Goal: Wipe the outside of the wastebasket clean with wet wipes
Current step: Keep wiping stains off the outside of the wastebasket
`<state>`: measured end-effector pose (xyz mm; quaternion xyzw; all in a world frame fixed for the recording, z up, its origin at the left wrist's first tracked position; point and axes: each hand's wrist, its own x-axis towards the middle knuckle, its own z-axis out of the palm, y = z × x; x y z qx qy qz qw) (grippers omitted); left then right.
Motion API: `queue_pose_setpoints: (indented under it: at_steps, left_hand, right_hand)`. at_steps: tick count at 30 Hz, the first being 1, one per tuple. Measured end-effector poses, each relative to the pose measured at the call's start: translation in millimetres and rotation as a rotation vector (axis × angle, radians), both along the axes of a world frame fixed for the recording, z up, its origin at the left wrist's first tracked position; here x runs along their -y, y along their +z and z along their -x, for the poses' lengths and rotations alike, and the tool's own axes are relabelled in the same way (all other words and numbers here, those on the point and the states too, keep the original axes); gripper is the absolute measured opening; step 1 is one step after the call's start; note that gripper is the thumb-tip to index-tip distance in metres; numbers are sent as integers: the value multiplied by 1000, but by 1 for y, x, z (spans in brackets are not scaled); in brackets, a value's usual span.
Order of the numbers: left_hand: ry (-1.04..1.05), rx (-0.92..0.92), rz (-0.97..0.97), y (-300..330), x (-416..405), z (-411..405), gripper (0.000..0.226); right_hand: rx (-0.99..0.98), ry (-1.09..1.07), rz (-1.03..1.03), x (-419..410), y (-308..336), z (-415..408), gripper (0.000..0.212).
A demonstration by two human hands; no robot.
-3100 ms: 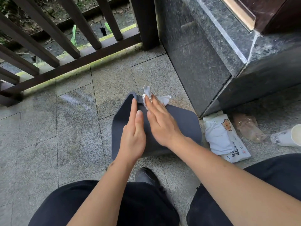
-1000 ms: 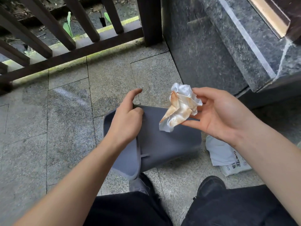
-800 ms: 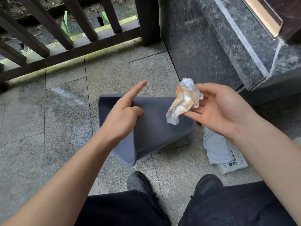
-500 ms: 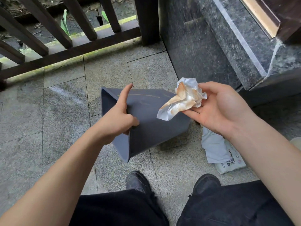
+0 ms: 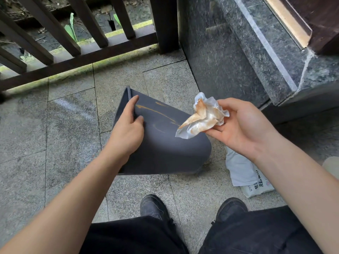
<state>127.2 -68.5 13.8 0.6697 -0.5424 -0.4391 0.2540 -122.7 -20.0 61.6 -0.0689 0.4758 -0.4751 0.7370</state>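
Note:
A dark grey wastebasket (image 5: 168, 149) lies on its side on the stone floor, rim to the left, bottom to the right. Orange-brown streaks run across its upward face near the rim. My left hand (image 5: 128, 131) grips the rim, thumb on the outer wall. My right hand (image 5: 242, 129) hovers above the basket's right end and pinches a crumpled wet wipe (image 5: 203, 118), white with orange-brown stains. The wipe hangs just above the basket wall without touching it.
A white pack of wet wipes (image 5: 247, 176) lies on the floor right of the basket. A dark stone plinth (image 5: 238, 52) rises at the back right, a dark wooden railing (image 5: 73, 57) at the back. My two black shoes (image 5: 154, 206) stand near the basket.
My left hand has rolled the basket, turning a streaked side upward and its rim to the left. My right hand lifted the stained wipe off the wall and holds it in the air.

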Motion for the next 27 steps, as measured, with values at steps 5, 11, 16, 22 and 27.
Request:
queue_pose_setpoints:
  at_steps: [5,11,16,22,27]
  left_hand:
    - [-85,163,17,3,-7,6,53]
    - [-95,135,-86,0,-7,4,59]
    - [-125,151,-128,1,-15,6,61]
    - [-268,214,-49,7,-31,26,60]
    - [-319,217,-25,5,-39,30,60]
  right_hand:
    - [-58,58,18,-4,-1,-6,19]
    - [-41,50,18,-12,-8,-23,34]
    - [-4,-26,47,-17,-12,-42,39]
    - [-439,197,197,-40,-29,-77,43]
    - [-1019,477,538,-64,-51,-88,49]
